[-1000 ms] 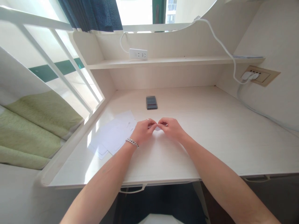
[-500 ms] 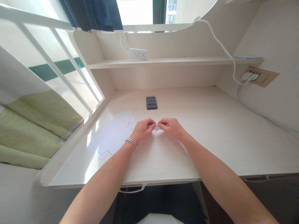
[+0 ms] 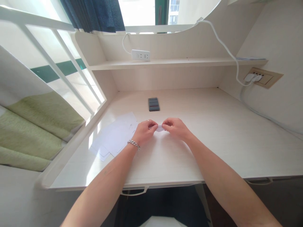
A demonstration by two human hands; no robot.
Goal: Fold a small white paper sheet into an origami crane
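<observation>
Between my two hands a small folded piece of white paper (image 3: 160, 128) is held just above the desk (image 3: 165, 164). My left hand (image 3: 145, 130) pinches its left end between thumb and fingers; a ring and a silver chain bracelet (image 3: 133, 144) are on that side. At the right end, the thumb and fingertips of my right hand (image 3: 175, 127) close on the paper. Much of the paper is covered by my fingers. Several loose white sheets (image 3: 115, 132) lie overlapping on the desk, left of my left hand.
A dark, blurred-out rectangular object (image 3: 154, 104) lies beyond my hands. The back shelf (image 3: 177, 63) carries a white power strip (image 3: 140, 55). At the right, a white cable (image 3: 224, 47) runs to a wall socket (image 3: 266, 78). White rails (image 3: 61, 75) border the left side.
My right hand has shifted slightly right and up, so a bit more of the folded paper shows between my hands. My left hand stays nearly in place.
</observation>
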